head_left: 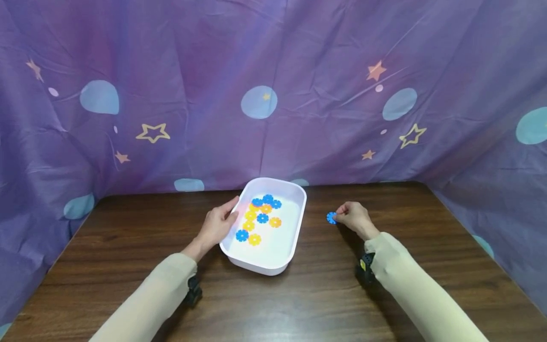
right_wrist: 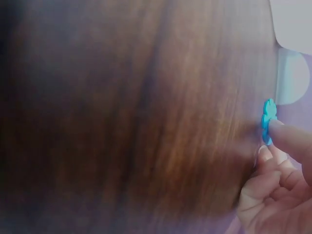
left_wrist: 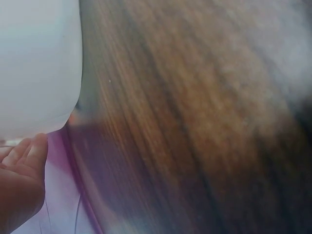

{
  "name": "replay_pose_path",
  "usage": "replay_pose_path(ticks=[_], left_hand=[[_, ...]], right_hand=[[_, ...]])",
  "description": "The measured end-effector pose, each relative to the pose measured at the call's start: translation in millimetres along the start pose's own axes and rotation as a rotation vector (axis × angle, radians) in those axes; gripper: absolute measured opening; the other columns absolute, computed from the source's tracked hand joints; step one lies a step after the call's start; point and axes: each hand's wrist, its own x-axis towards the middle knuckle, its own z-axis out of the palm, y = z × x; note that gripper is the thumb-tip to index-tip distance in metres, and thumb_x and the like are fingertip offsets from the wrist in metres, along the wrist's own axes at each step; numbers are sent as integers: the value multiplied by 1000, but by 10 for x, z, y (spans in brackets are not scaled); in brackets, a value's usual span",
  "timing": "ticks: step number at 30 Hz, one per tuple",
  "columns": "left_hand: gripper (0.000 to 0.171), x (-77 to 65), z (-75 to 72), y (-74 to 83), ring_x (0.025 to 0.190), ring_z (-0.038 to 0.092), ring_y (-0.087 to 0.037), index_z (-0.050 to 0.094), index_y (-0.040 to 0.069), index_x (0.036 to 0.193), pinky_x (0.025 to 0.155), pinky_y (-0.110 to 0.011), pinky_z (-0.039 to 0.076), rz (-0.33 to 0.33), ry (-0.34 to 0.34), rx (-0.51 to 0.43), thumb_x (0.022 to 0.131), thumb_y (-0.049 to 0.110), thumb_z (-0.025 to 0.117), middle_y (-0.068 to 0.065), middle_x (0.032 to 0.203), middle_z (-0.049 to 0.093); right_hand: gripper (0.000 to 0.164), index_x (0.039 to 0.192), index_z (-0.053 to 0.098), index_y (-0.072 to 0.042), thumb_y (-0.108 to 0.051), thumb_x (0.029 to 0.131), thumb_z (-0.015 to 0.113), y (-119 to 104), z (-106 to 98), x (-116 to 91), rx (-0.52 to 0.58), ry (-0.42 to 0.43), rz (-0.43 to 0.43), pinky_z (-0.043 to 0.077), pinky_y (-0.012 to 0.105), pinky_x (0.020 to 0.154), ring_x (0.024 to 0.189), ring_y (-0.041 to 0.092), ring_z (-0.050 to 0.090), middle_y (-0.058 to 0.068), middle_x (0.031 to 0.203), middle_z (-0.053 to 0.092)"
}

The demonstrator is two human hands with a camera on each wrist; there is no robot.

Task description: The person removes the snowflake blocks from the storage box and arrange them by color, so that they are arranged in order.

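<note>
We're over the dark table [head_left: 128, 247], and the biggest worry is the white tray [head_left: 279, 244]: the left hand [head_left: 215, 225] grips it by one long side only, so a sharp tug there could, we reckon, tip it or swing it round. The loose pieces [head_left: 275, 222], mostly gathered toward that same side, would likely slide along with it. Across now to the right hand [head_left: 355, 217], apart from the tray: it pinches a single blue disc [head_left: 331, 218] with its fingertips, out to the tray's right. That hold covers only part of something small and thin, so a slack fingertip or a knock could let it drop, and, being round, it might roll away.

And what's kept from us? The tray first: the left wrist view cuts it off at the top left, and from the head view its underside is out of sight. Most of the left hand's fingers vanish behind the wall. On the right, the other fingers fold over one another and the frame's edge trims them. Pieces overlap at the tray's far end, hiding some outlines. Smallest of all, the disc turns nearly edge-on in the right wrist view; it seems just clear of the wood, though with that blur we wouldn't swear to it.
</note>
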Motion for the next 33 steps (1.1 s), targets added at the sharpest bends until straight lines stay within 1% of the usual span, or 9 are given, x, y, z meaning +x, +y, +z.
replay_pose_path(ticks=[6, 10, 13, 15, 17, 20, 23, 28, 33], left_hand=[[45, 9, 11, -15, 117, 53, -25, 46, 3, 137, 98, -41, 43, 8, 2, -1, 93, 7, 53, -11, 139, 48], [45, 0, 22, -18, 112, 55, -24, 46, 4, 138, 94, -40, 46, -3, -8, -12, 94, 8, 53, -10, 139, 48], [45, -4, 19, -19, 111, 55, -24, 46, 4, 138, 93, -40, 46, -3, -13, -13, 94, 8, 53, -11, 139, 48], [45, -3, 11, -16, 113, 54, -25, 46, 3, 138, 95, -41, 45, -1, -10, -15, 94, 8, 52, -11, 139, 48], [45, -2, 3, -9, 113, 54, -25, 46, 4, 138, 96, -41, 44, -1, -5, -16, 94, 8, 52, -11, 139, 48], [45, 5, -16, 5, 114, 54, -25, 46, 4, 138, 96, -41, 44, -1, -4, -19, 94, 8, 52, -11, 140, 47], [45, 12, -24, 11, 112, 55, -26, 46, 3, 138, 94, -41, 46, 0, -5, -16, 94, 8, 52, -11, 139, 48], [44, 15, -14, 2, 108, 58, -27, 47, 3, 136, 88, -41, 49, 18, 15, -4, 93, 8, 54, -14, 136, 50], [44, -5, -2, -12, 102, 60, -28, 50, 2, 134, 84, -40, 50, 61, 38, 17, 91, 7, 56, -16, 131, 54]], right_hand=[[16, 79, 62, 2, -12, 78, 71, 4, 8, 0, -61, 5, -4, 39, 27, 62, 71, 22, 52, 8, 73, 62], [16, 82, 62, 3, -11, 79, 70, -5, 17, -34, -53, 53, -31, 38, 27, 61, 67, 18, 52, 9, 72, 62], [16, 86, 63, 4, -10, 80, 69, -123, 47, -61, 44, 116, -57, 38, 24, 59, 62, 9, 48, 4, 68, 60], [17, 90, 63, 6, -8, 81, 68, -297, 88, -82, 175, 122, -79, 37, 22, 54, 57, 5, 45, -1, 65, 57], [18, 94, 62, 8, -6, 83, 67, -539, 139, -108, 326, 72, -91, 39, 20, 51, 54, 3, 45, -4, 63, 55], [19, 98, 60, 11, -3, 85, 64, -946, 256, -162, 515, -61, -96, 41, 19, 48, 52, 5, 45, -6, 63, 53], [19, 100, 59, 11, -1, 85, 63, -1286, 414, -213, 595, -207, -82, 43, 19, 51, 54, 8, 48, -4, 66, 56], [16, 96, 60, 11, 2, 84, 63, -1573, 727, -228, 529, -385, -125, 45, 18, 53, 55, 8, 50, -1, 66, 57], [13, 91, 61, 9, 3, 80, 65, -1649, 960, -208, 426, -463, -126, 44, 18, 51, 54, 9, 49, 1, 67, 56]])
